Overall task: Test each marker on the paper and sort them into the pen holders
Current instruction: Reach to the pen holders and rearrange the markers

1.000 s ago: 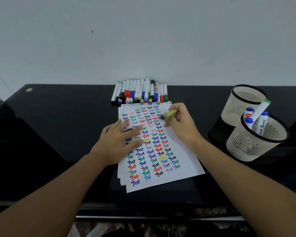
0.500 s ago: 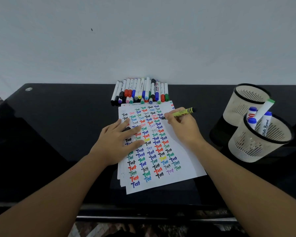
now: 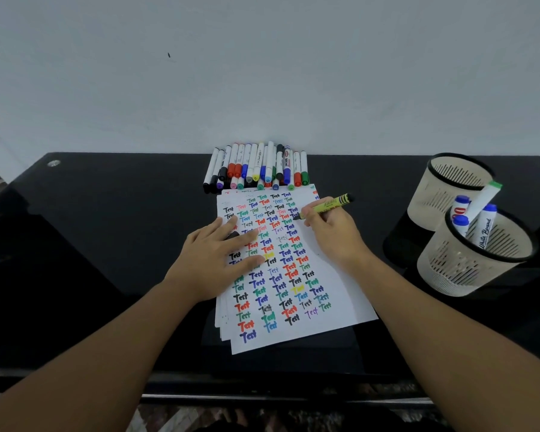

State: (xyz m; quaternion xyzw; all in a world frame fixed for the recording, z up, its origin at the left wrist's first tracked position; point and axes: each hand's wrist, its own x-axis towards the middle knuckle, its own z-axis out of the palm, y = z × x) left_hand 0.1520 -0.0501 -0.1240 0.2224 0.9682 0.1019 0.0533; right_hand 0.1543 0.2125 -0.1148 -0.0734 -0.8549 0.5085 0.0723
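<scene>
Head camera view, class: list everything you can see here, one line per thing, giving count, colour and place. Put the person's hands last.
table: one, glossy black, against a pale wall.
paper: a small stack, white, filled with coloured "Test" words, table centre.
loose markers: a row, too packed to count, mixed cap colours, behind the paper.
yellow-green marker: one, tip on the paper.
near pen holder: one, cream mesh, black rim, right; holds four markers, three blue-capped, one green-ended.
far pen holder: one, same style, behind it; contents unseen.
left hand: flat on the paper.
right hand: grips the yellow-green marker.
</scene>
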